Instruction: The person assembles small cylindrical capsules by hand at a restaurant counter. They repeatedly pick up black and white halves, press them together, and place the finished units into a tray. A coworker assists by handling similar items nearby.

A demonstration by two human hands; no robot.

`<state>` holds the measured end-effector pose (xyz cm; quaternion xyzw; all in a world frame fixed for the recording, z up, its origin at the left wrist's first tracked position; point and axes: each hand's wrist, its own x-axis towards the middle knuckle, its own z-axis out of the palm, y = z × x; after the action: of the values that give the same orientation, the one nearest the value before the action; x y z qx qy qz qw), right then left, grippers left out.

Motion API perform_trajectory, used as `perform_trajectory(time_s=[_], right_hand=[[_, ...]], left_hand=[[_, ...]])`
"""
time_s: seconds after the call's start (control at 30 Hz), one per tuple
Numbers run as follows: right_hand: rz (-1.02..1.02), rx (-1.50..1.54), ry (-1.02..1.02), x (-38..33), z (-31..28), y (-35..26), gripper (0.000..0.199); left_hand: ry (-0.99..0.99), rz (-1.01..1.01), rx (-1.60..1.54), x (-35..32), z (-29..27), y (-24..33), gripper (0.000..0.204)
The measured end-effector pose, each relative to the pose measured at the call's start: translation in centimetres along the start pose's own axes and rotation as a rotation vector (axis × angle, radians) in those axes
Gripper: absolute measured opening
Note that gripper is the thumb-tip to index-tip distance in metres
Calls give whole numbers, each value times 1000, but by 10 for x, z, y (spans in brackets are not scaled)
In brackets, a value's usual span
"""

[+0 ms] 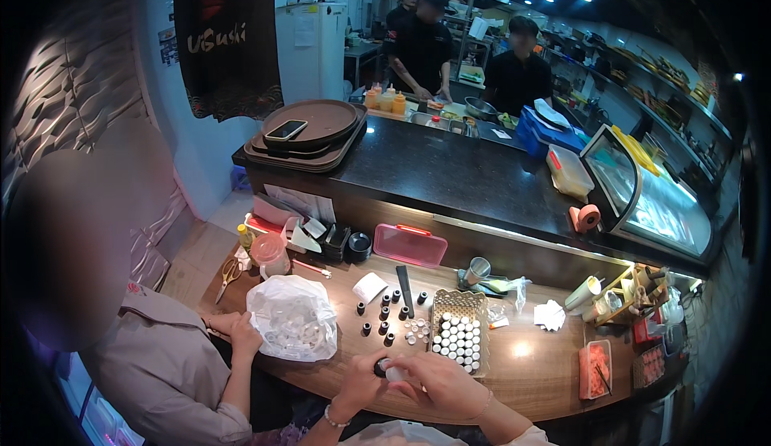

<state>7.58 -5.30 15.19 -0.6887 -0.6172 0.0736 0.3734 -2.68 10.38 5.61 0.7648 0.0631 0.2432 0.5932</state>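
Note:
Near the counter's front edge, my left hand [361,383] is closed around a small black bottle [381,366]. My right hand [446,378] meets it from the other side, fingers bent round a small whitish round piece [395,373] at the bottle; its exact kind is unclear. Beyond my hands stand several small black bottles [385,313] with small clear caps [415,333] scattered beside them. To their right, a woven tray [447,297] holds rows of small white-topped containers [456,340]. A long black flat strip [405,287] lies behind the bottles, next to a folded white paper [369,287].
At left a co-worker's hand [241,332] is by a white plastic bag [325,344] of clear pieces. Scissors [230,274] and a pink-lidded jug [271,252] stand behind. A raised dark counter [434,165] bounds the far side; a pink-filled tub [595,369] sits right.

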Motion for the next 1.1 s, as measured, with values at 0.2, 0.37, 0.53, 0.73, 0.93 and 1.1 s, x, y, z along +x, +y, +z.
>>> perform_trajectory(time_s=[0.2,0.37,0.53,0.73,0.93,1.1], right_hand=[[72,-36,-15,3,4,2,39],[80,-49,17,5,17,15,38],[115,-73,62,12,19,17,39],[172,-72,64,10,18,30,36],[207,-18,95,12,19,33,36],[247,29,91,18,13,43,35]], left_hand=[[-85,48,-2,10,-3,-13,39],[-87,49,-3,14,-6,-29,48],[-108,25,-40,22,-3,-48,55],[-125,21,-91,33,6,-58,65],[-127,-6,-206,37,9,-63,65],[-176,-68,-259,36,7,-76,56]])
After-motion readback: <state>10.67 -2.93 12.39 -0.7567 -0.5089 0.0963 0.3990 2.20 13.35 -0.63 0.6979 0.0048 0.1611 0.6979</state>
